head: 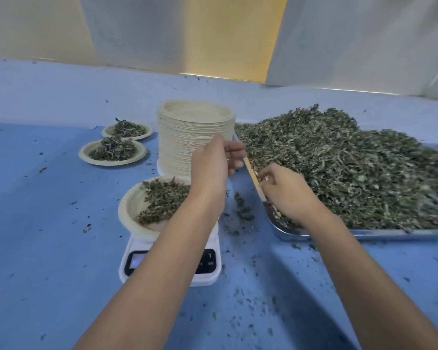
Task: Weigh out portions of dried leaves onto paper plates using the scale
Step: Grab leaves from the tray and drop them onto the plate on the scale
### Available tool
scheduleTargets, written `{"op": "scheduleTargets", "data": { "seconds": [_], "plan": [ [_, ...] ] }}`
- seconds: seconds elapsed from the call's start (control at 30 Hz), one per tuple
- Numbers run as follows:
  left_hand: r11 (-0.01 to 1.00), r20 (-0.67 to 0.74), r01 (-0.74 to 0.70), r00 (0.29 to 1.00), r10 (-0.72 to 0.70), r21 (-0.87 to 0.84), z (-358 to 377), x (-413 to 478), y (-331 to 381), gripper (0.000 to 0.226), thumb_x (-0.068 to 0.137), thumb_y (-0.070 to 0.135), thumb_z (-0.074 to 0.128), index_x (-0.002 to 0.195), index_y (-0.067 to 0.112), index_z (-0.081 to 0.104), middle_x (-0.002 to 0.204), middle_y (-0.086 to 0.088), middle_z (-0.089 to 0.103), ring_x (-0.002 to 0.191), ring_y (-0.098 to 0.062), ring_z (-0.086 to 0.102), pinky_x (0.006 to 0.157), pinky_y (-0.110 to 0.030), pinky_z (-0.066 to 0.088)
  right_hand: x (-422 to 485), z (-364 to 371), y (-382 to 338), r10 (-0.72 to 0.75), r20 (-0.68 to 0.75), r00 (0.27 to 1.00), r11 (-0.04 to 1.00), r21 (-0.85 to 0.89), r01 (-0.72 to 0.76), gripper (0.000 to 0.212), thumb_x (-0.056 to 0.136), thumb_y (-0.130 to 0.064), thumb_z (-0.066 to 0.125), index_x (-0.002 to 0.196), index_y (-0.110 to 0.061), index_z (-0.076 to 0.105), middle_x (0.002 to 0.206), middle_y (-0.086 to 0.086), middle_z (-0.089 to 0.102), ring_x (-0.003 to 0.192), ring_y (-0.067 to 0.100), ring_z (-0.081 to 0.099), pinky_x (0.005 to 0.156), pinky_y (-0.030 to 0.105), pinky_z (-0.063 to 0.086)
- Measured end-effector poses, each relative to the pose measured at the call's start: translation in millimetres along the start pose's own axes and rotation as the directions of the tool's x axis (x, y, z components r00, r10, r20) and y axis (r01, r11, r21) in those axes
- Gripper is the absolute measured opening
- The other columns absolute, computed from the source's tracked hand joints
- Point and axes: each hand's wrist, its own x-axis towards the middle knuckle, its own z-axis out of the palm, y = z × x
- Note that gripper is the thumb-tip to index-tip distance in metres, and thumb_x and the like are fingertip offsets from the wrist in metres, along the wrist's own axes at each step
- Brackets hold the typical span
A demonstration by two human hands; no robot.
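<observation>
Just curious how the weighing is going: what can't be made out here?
- Scale display: head view, blurred, partly behind the left forearm.
- Left hand: whether it holds anything; its fingers curl away from the camera.
- Tray of leaves: right end cut off by the picture's edge.

Plate point(130, 208) w/ leaves point(162, 200) on scale point(209, 261).
</observation>
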Motion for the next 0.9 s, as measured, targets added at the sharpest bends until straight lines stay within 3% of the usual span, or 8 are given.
{"op": "scheduleTargets", "data": {
  "seconds": [0.07, 0.17, 0.3, 0.4, 0.5, 0.57, 0.73, 0.9],
  "plan": [
    [1.000, 0.029, 0.007, 1.000, -0.008, 0.018, 6.3, -2.7, -3.2, 0.038, 0.092, 0.014, 0.038, 0.066, 0.013, 0.066, 0.057, 0.004, 0.068, 0.042, -0.006, 0.052, 0.048, -0.019, 0.040, -1.4, -12.2, 11.0, 0.073, 0.149, 0.986, 0.992, -0.108, -0.057, 0.022, 0.091, -0.023, 0.055, 0.111, -0.016, 0.061, 0.099, 0.005, 0.065, 0.087, 0.022, 0.059, 0.067, 0.029, 0.043],
    [0.999, 0.044, 0.011, 0.999, -0.012, 0.042, 12.7, -4.6, -5.1, 0.040, 0.095, 0.016, 0.039, 0.066, 0.014, 0.066, 0.057, 0.005, 0.068, 0.043, -0.006, 0.053, 0.050, -0.020, 0.041, -8.9, -29.0, 21.8, 0.236, 0.451, 0.861, 0.963, -0.224, -0.147, 0.042, 0.087, -0.037, 0.061, 0.124, -0.019, 0.054, 0.105, 0.001, 0.061, 0.091, 0.019, 0.057, 0.074, 0.030, 0.045],
    [0.999, 0.044, 0.007, 0.999, -0.008, 0.040, 14.5, -4.0, -5.0, 0.041, 0.096, 0.017, 0.038, 0.067, 0.015, 0.067, 0.059, 0.006, 0.069, 0.045, -0.005, 0.053, 0.049, -0.019, 0.041, -14.9, -37.3, 25.8, 0.300, 0.553, 0.777, 0.911, -0.409, -0.061, 0.059, 0.086, -0.037, 0.057, 0.141, -0.031, 0.037, 0.124, 0.000, 0.054, 0.100, 0.018, 0.054, 0.077, 0.026, 0.041],
    [0.999, 0.043, 0.013, 0.999, -0.015, 0.046, 13.5, -3.9, -6.3, 0.039, 0.095, 0.017, 0.038, 0.070, 0.014, 0.067, 0.060, 0.006, 0.069, 0.045, -0.005, 0.054, 0.050, -0.018, 0.042, -11.0, -27.5, 27.7, 0.285, 0.518, 0.807, 0.916, -0.394, -0.071, 0.051, 0.086, -0.031, 0.061, 0.134, -0.029, 0.046, 0.115, -0.002, 0.054, 0.096, 0.018, 0.054, 0.077, 0.024, 0.041],
    [0.999, 0.046, 0.013, 0.999, -0.015, 0.048, 11.2, -3.8, -7.2, 0.037, 0.093, 0.016, 0.039, 0.071, 0.014, 0.067, 0.060, 0.006, 0.069, 0.045, -0.005, 0.054, 0.047, -0.016, 0.041, -2.3, -9.8, 31.6, 0.238, 0.438, 0.867, 0.964, -0.215, -0.156, 0.037, 0.085, -0.013, 0.064, 0.119, -0.023, 0.056, 0.085, -0.003, 0.057, 0.062, 0.010, 0.057, 0.051, 0.016, 0.041],
    [0.998, 0.042, 0.008, 0.999, -0.011, 0.055, 8.5, -2.8, -6.5, 0.036, 0.092, 0.015, 0.039, 0.071, 0.014, 0.067, 0.061, 0.006, 0.069, 0.046, -0.005, 0.054, 0.046, -0.015, 0.042, 6.4, -1.4, 32.7, 0.219, 0.344, 0.913, 0.975, -0.113, -0.191, 0.031, 0.085, -0.004, 0.062, 0.111, -0.021, 0.059, 0.083, 0.003, 0.060, 0.048, 0.009, 0.056, 0.038, 0.014, 0.037],
    [0.999, 0.020, -0.010, 1.000, 0.009, 0.050, -0.5, 0.5, -4.6, 0.033, 0.090, 0.014, 0.040, 0.071, 0.012, 0.067, 0.062, 0.005, 0.069, 0.048, -0.008, 0.053, 0.045, -0.015, 0.041, 24.6, 17.0, 35.4, 0.195, 0.071, 0.978, 0.981, -0.030, -0.194, 0.042, 0.088, -0.011, 0.064, 0.128, -0.016, 0.055, 0.122, 0.012, 0.061, 0.093, 0.025, 0.060, 0.068, 0.020, 0.041],
    [0.998, -0.003, 0.001, 1.000, 0.000, 0.062, -8.6, 2.9, -4.4, 0.034, 0.091, 0.015, 0.040, 0.073, 0.011, 0.068, 0.064, 0.003, 0.070, 0.049, -0.009, 0.053, 0.045, -0.015, 0.042, 24.8, 19.4, 45.5, 0.239, -0.075, 0.968, 0.959, 0.177, -0.223, 0.045, 0.083, -0.023, 0.071, 0.126, -0.018, 0.058, 0.104, 0.005, 0.064, 0.071, 0.010, 0.053, 0.068, 0.023, 0.038]
  ]
}}
